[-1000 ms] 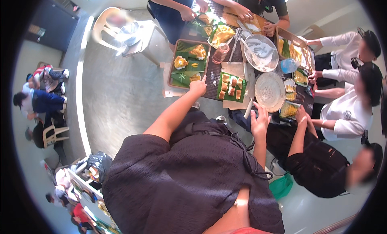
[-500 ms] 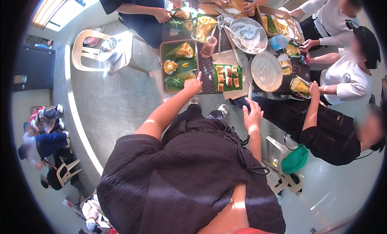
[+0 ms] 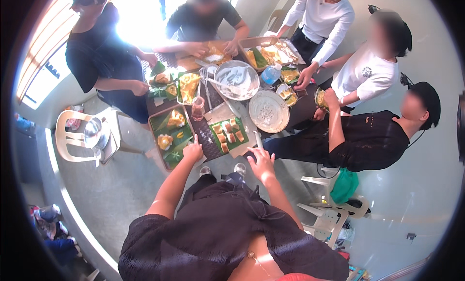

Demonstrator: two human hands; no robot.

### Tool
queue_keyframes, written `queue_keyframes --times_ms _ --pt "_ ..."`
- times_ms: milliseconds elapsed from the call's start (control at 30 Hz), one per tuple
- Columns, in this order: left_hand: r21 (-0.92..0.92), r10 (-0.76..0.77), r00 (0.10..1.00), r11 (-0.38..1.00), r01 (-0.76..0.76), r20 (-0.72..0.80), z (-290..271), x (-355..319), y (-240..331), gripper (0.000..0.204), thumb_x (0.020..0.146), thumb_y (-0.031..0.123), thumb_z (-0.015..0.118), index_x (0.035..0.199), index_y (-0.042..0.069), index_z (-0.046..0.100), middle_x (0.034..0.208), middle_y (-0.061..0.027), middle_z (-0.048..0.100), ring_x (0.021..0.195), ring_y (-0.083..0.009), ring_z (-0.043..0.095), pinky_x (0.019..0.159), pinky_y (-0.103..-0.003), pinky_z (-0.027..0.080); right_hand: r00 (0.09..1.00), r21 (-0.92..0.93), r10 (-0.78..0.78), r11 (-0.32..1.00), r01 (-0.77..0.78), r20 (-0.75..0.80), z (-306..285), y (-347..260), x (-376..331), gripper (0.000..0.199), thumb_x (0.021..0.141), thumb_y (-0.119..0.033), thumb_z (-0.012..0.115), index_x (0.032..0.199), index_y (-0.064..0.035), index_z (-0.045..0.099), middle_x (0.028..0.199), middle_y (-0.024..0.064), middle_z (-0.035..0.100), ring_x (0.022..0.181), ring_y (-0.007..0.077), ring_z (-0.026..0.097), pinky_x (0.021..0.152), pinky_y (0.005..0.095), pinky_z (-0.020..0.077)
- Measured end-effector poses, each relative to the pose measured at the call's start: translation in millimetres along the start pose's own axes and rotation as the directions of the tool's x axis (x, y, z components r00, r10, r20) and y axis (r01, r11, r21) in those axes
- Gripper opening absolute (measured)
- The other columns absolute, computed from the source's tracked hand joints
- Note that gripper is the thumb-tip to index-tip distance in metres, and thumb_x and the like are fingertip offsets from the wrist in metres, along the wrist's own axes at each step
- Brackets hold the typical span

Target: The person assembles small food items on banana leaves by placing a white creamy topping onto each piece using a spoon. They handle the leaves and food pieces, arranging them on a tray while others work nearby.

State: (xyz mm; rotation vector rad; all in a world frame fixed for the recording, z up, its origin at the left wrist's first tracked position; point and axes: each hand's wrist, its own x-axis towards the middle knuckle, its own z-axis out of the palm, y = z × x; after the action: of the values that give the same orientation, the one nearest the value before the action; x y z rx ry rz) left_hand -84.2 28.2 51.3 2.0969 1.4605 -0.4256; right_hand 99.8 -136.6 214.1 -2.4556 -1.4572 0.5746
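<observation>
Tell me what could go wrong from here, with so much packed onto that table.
The tray sits at the near side of the table, close to the left hand; a nudge might shift it.

The pale handle by the right hand seems to reach the table's edge, so a bump could send it down.

The pink glass stands between the tray and the whisk; an arm reaching across might tip it.

The left forearm (image 3: 168, 191) slants forward and inward, ending in the left grip (image 3: 193, 151), whose index finger points ahead while the other fingers curl under. The right forearm (image 3: 285, 198) also angles inward; the right grip (image 3: 263, 165) is opened out, palm down, fingers loosely spread. The two grips stand apart.
</observation>
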Motion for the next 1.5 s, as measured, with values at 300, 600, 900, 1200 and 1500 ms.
queue_keyframes --times_ms 300,600,900,1200,1500 --pt "0.016 -0.006 1.000 1.000 0.006 -0.006 12.9 -13.8 -6.5 0.058 0.084 0.036 0.032 0.133 0.016 0.009 0.078 -0.0155 0.061 0.070 -0.0277 0.060 0.061 -0.039 0.046 0.999 -0.036 0.003 0.999 -0.001 0.050 -2.1 1.1 -4.0 0.030 0.079 -0.026 0.049 0.108 -0.0198 0.049 0.108 0.0002 0.046 0.108 0.0188 0.038 0.096 0.0556 0.0150" --pt "0.088 0.072 0.993 0.994 -0.064 -0.094 28.6 -41.2 -8.4 0.052 0.085 0.034 0.029 0.132 0.018 0.014 0.069 -0.0132 0.060 0.064 -0.0276 0.060 0.058 -0.039 0.046 0.996 -0.008 -0.075 0.997 0.076 0.049 3.6 6.3 -7.5 0.027 0.079 -0.025 0.050 0.105 -0.0181 0.051 0.104 -0.0001 0.047 0.107 0.0195 0.039 0.094 0.0586 0.0156" --pt "0.033 0.002 0.994 0.999 0.001 -0.107 28.9 -21.2 -3.3 0.051 0.085 0.033 0.030 0.131 0.017 0.018 0.072 -0.0140 0.061 0.064 -0.0273 0.060 0.056 -0.040 0.046 0.995 -0.006 -0.072 0.997 0.073 0.072 -4.8 21.9 -1.4 0.028 0.078 -0.027 0.050 0.105 -0.0180 0.052 0.105 0.0010 0.047 0.106 0.0209 0.040 0.093 0.0594 0.0166" --pt "-0.093 -0.196 0.969 0.979 0.184 -0.147 6.2 -2.5 9.6 0.051 0.084 0.033 0.033 0.132 0.024 0.016 0.084 -0.0159 0.060 0.075 -0.0293 0.059 0.064 -0.041 0.046 0.992 -0.039 -0.094 0.994 0.098 0.086 -14.9 42.1 9.0 0.028 0.079 -0.027 0.050 0.106 -0.0175 0.052 0.104 0.0015 0.048 0.104 0.0206 0.041 0.093 0.0586 0.0172" --pt "-0.141 -0.279 0.949 0.956 0.259 -0.144 10.8 10.6 6.5 0.051 0.084 0.033 0.033 0.132 0.027 0.015 0.088 -0.0173 0.059 0.079 -0.0300 0.059 0.068 -0.042 0.046 0.982 -0.076 -0.132 0.987 0.144 0.136 -28.7 61.9 25.3 0.027 0.080 -0.027 0.049 0.104 -0.0163 0.052 0.104 0.0020 0.047 0.106 0.0204 0.040 0.093 0.0589 0.0165"
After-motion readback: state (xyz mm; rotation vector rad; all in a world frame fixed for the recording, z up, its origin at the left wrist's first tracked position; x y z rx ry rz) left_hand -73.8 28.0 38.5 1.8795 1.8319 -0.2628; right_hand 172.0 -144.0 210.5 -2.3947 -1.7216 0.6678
